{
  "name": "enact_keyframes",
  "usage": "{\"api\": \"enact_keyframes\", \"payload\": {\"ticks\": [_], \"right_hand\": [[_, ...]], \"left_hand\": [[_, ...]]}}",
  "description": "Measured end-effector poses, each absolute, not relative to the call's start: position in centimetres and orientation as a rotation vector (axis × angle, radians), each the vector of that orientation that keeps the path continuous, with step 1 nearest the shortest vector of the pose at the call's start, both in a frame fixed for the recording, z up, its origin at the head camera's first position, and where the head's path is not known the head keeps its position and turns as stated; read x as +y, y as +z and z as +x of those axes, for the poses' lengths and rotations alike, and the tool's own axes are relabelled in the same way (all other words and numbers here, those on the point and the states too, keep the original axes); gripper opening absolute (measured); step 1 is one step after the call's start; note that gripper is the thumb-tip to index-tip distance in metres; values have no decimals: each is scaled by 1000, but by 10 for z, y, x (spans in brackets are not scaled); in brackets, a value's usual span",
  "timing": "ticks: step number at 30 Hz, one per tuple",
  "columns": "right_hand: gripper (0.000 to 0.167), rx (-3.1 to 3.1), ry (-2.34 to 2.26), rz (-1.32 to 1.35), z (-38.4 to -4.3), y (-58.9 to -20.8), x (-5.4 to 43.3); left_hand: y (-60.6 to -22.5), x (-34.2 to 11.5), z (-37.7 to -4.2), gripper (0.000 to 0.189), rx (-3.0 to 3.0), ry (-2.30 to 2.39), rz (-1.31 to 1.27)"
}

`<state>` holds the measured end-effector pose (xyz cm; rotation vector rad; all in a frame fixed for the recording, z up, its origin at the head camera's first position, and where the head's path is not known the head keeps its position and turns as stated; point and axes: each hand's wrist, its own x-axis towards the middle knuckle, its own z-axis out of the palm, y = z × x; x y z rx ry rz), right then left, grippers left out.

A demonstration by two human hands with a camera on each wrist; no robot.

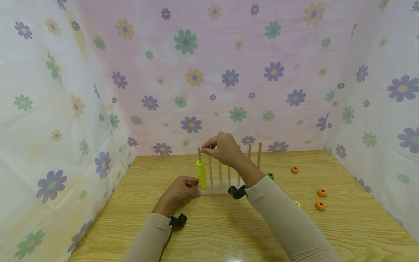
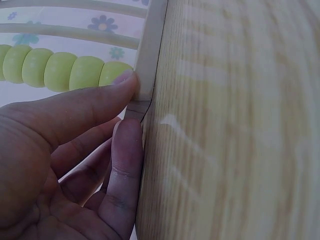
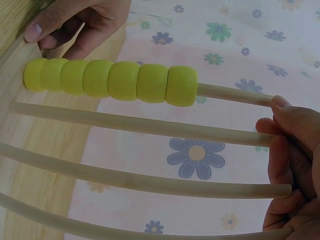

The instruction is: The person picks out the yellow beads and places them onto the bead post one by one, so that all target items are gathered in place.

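Observation:
A wooden rack of upright pegs has its pale base (image 1: 216, 190) on the table. Several yellow beads (image 3: 124, 81) are stacked on its leftmost peg (image 3: 227, 93), whose upper end is bare. My left hand (image 1: 180, 188) holds the left end of the base, thumb (image 2: 127, 82) against its upper side beside the lowest bead and a finger at the base's end. Up at the top of that peg is my right hand (image 1: 226, 148), thumb tip (image 3: 281, 101) right at the peg's end, fingers bent behind, with no bead between them.
Orange beads (image 1: 322, 192) lie loose on the right of the wooden table (image 1: 209, 233). A green bead (image 1: 270, 175) sits near the rack, and a yellow bead (image 1: 297, 203) is partly hidden by my right sleeve. Flowered cloth (image 1: 229, 54) surrounds the table's back and sides.

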<state>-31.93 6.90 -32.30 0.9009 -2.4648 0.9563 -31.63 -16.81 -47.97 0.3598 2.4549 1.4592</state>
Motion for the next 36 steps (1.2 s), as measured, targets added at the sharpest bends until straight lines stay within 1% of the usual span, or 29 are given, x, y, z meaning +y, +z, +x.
{"api": "enact_keyframes", "payload": {"ticks": [11, 20, 26, 36], "right_hand": [[13, -2441, 957, 924, -322, -326, 69], [9, -2234, 879, 1007, -321, -327, 76], [8, -2140, 896, 1058, -316, -325, 86], [11, -2108, 851, 1076, -305, -325, 102]], "left_hand": [[-477, -168, -314, 55, 2456, 1465, 331], [-477, -169, -315, 54, 2456, 1459, 334], [-477, -168, -315, 55, 2458, 1443, 346], [-478, -168, -315, 55, 2458, 1458, 311]]}}
